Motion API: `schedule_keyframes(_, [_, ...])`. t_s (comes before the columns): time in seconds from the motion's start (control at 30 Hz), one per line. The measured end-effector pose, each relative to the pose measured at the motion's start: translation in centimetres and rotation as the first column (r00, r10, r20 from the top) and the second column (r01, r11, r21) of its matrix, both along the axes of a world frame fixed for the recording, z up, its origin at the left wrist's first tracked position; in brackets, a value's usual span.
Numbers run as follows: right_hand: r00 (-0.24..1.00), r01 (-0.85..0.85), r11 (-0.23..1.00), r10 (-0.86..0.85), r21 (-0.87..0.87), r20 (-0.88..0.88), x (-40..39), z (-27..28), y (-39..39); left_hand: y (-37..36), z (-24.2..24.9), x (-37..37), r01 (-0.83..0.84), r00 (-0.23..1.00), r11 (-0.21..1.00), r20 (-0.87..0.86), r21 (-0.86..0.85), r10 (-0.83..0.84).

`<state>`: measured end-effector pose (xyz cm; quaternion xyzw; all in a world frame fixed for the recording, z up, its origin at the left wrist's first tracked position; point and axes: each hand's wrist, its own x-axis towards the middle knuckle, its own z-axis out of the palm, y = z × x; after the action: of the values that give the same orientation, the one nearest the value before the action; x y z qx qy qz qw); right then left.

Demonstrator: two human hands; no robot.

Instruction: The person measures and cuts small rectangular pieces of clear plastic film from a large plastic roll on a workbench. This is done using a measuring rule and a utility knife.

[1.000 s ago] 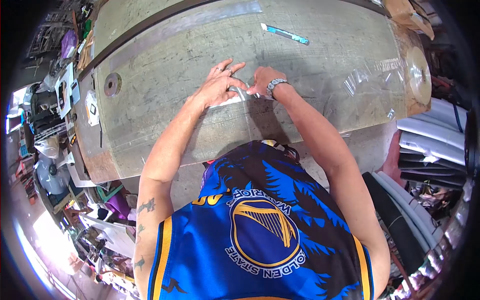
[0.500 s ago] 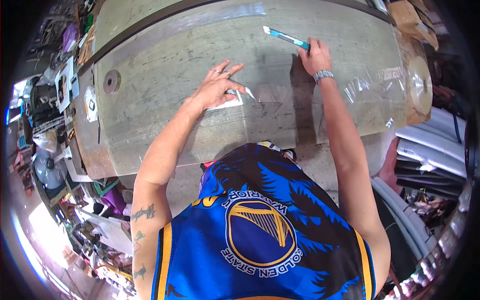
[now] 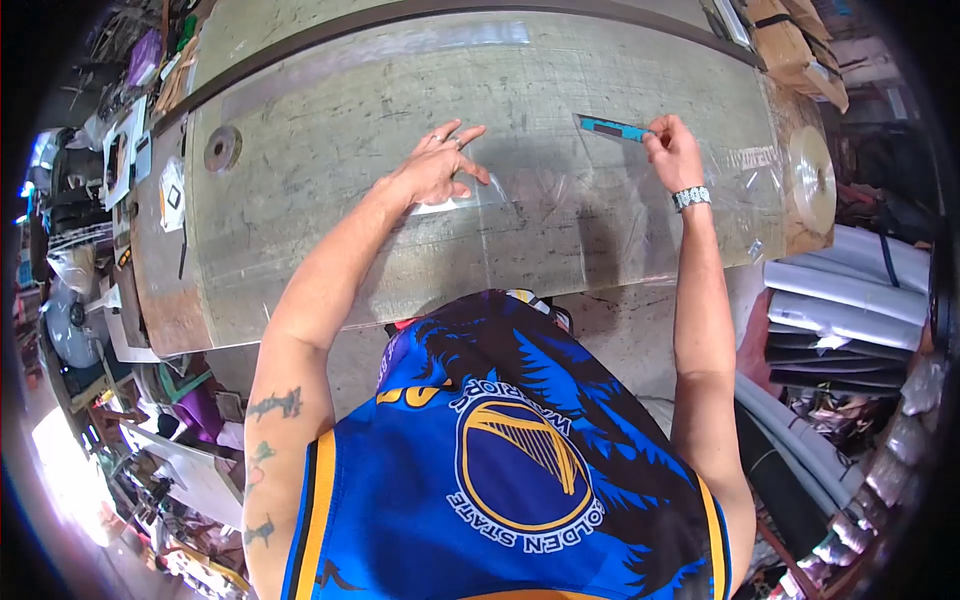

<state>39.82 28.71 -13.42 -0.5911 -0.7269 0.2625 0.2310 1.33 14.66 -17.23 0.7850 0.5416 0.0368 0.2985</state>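
My left hand (image 3: 440,170) rests on the table with its fingers spread, a ring on one finger. Beneath its palm and thumb lies a shiny clear piece of plastic film (image 3: 497,187), partly hidden by the hand. In my right hand (image 3: 675,158), the fingers are closed round the end of a teal and black utility knife (image 3: 615,129). The knife points leftward, just over the table surface. More clear film (image 3: 735,178) with creases reflects light to the right of that hand.
The worktable (image 3: 330,140) has a scratched, grey-green top. A brown tape roll (image 3: 222,148) lies at left, a large clear tape roll (image 3: 811,175) at right. A dark bar (image 3: 400,14) crosses the back. Long wrapped rolls (image 3: 850,285) are stacked at the right, with a cardboard box (image 3: 795,45) behind.
My right hand has moved right and towards me with the knife, which has turned slightly. My left hand has stayed almost in place on the film. The view has shifted a little.
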Motion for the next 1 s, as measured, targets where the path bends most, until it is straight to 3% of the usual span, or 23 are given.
schedule_keyframes(0.13, [0.978, 0.165, 0.978, -0.145, 0.130, -0.148, -2.9, -0.4, 0.8, 0.1, 0.2, 0.1, 0.000, 1.000, 1.000, -0.015, -0.002, 0.000])
schedule_keyframes(0.17, [0.908, 0.187, 0.982, -0.179, -0.016, -0.378, -3.9, -0.8, 1.0, 0.0, 0.1, 0.0, -0.003, 1.000, 1.000, -0.013, 0.001, 0.003])
schedule_keyframes(0.27, [0.899, 0.226, 0.972, -0.232, -0.060, -0.372, -7.2, -1.6, 0.5, 0.2, 0.1, -0.3, 0.016, 0.999, 1.000, 0.028, 0.007, -0.017])
schedule_keyframes(0.3, [0.938, 0.213, 0.977, -0.207, -0.009, -0.277, -8.1, -2.0, 0.2, 0.2, 0.0, -0.4, 0.010, 0.999, 1.000, 0.030, 0.010, -0.010])
schedule_keyframes(0.43, [0.960, 0.255, 0.895, -0.281, -0.365, -0.018, -9.3, -2.2, -0.6, 0.1, -0.4, -0.4, 0.007, 0.999, 1.000, 0.037, 0.016, -0.007])
schedule_keyframes(0.53, [0.972, 0.183, 0.916, -0.222, -0.358, -0.071, -8.1, -1.7, -4.0, 0.2, -0.8, -0.3, 0.014, 0.998, 1.000, 0.054, 0.020, -0.015])
schedule_keyframes(0.6, [0.912, -0.031, 0.943, -0.110, -0.332, -0.396, -10.7, 3.0, -13.8, -0.1, -1.2, -0.7, -0.010, 0.997, 1.000, 0.080, 0.028, 0.008])
schedule_keyframes(0.73, [0.885, -0.167, 0.955, 0.036, -0.244, -0.463, -13.4, 0.0, -21.3, -0.1, -1.3, -0.9, 0.008, 0.997, 0.999, 0.076, 0.043, -0.011])
schedule_keyframes(0.8, [0.936, -0.193, 0.971, 0.138, -0.143, -0.325, -15.0, -0.5, -21.9, -0.1, -0.8, -0.8, 0.012, 0.998, 0.999, 0.063, 0.042, -0.014])
schedule_keyframes(1.0, [0.950, -0.149, 0.988, 0.136, -0.028, -0.280, -17.1, -4.4, -20.5, 0.0, -0.4, -0.7, 0.014, 1.000, 0.999, 0.011, 0.048, -0.014])
